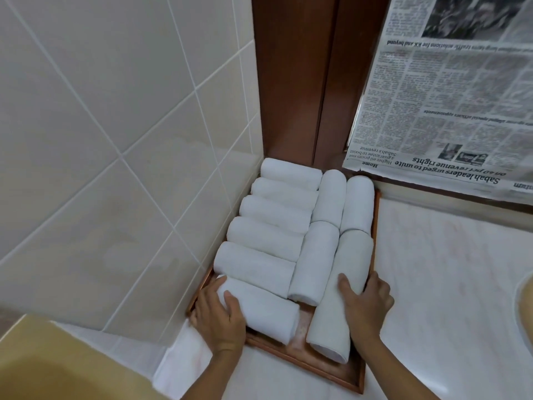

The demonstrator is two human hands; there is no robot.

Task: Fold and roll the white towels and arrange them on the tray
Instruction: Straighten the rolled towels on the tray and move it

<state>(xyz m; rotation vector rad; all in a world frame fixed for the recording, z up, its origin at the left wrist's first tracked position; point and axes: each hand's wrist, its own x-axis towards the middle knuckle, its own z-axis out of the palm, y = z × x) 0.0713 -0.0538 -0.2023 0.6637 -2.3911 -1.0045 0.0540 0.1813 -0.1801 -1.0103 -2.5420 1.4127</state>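
towels (271, 235): white | tray (331, 368): reddish-brown | tiles (101, 125): cream | newspaper (447, 96): black-on-white print

Wall (86, 145) at tray (301, 348) lft; counter (450, 284) free

Tray (331, 370) sat on counter (447, 284), in corner: tiled wall (101, 140) to left, door frame (294, 82) behind, newspaper (447, 96) behind right. In tray, six crosswise rolls (264, 242) stacked front to back on left side; four lengthwise rolls (315, 258) in two pairs on right. Left hand (219, 313) gripped nearest crosswise roll (265, 310); right hand (366, 304) gripped near right roll (334, 321). Loose towel (184, 359) lay left of tray's near corner, basin (57, 365) beyond it.
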